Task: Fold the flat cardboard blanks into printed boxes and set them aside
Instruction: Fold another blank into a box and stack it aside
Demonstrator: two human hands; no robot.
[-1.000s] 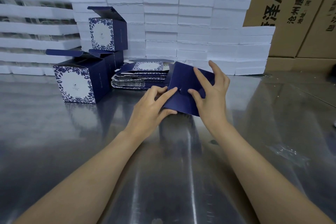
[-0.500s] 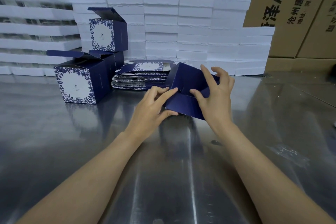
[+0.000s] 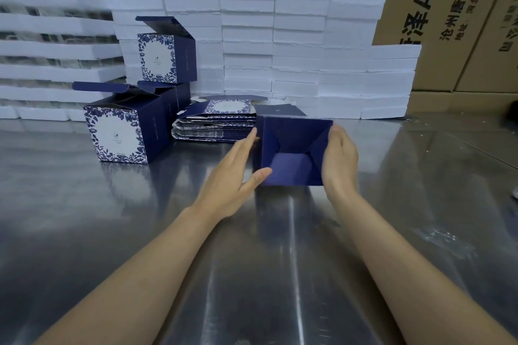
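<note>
I hold a dark blue box (image 3: 291,152) between my two hands, just above the shiny metal surface (image 3: 280,260), in the middle of the view. Its bottom side faces me, and I see the folded flaps there, which meet in slanted lines around a lighter blue square. My left hand (image 3: 234,176) lies flat against the left wall of the box, with fingers straight and the thumb touching the lower left corner. My right hand (image 3: 340,157) holds the right wall, the fingers curled around its far edge. Behind the box, a little to the left, a stack of flat blanks (image 3: 215,123) lies on the surface, with the white and blue flower print on top. More to the left stand finished boxes with open lids: one big in front (image 3: 123,131), one behind it, mostly hidden, and one on top (image 3: 165,57). At the back there are rows of white foam blocks (image 3: 280,45), and behind them brown cartons (image 3: 448,22) with black letters
</note>
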